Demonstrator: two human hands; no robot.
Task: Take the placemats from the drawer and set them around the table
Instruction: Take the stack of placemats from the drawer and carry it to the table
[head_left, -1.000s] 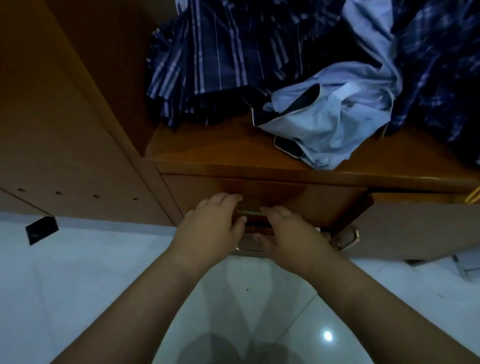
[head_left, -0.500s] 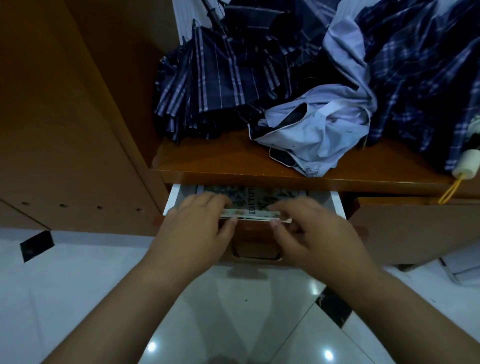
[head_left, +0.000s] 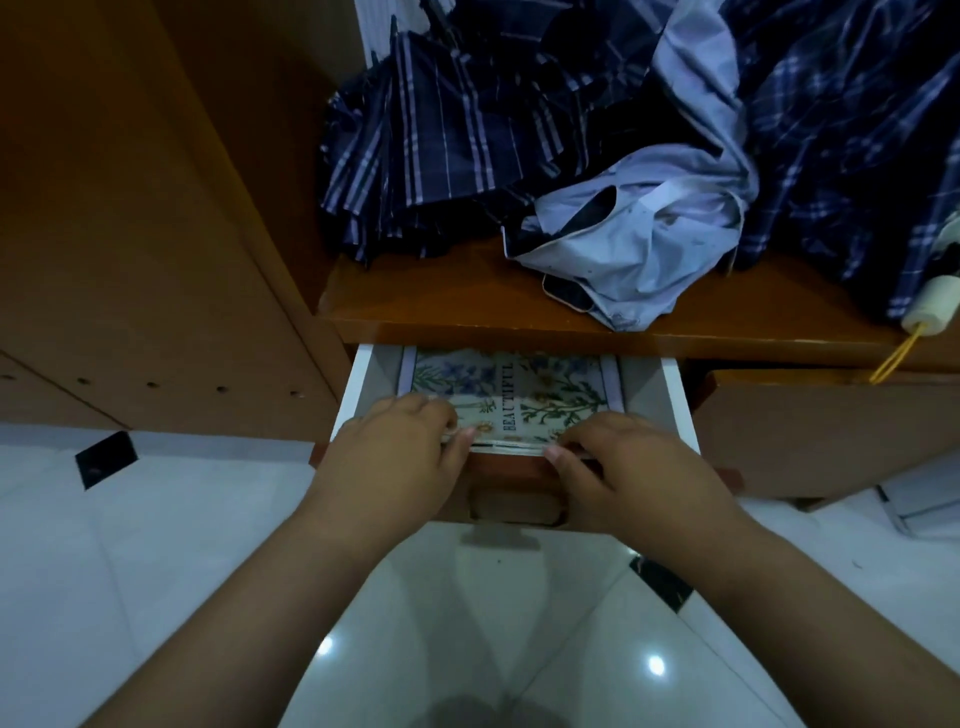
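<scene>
1. A wooden wardrobe is seen from above, with a white-lined drawer (head_left: 358, 395) pulled partly open beneath a shelf (head_left: 727, 332).
2. A stack of placemats (head_left: 524, 395) lies flat inside the drawer, its front edge raised slightly against the drawer front.
3. The front edge of the stack is pinched by the left hand (head_left: 400, 457) at its left corner and by the right hand (head_left: 639, 473) at its right corner; both sets of fingers are closed narrowly on the mats, thumbs beneath.
4. The step in hand is judged to be the lifting of the placemats out of the drawer; none has been set out yet, and no table is in view.
5. The next move would call for the stack to be tilted up and drawn forward, clear of the shelf edge above.
6. The word "BEAUTIFUL" is printed along the top mat, among blue and yellow flowers with green stems.
7. How many mats are stacked cannot be told in the dim light; perhaps several.
8. Dark plaid clothing (head_left: 441, 140) and a pale garment (head_left: 649, 249) are heaped on the shelf.
</scene>
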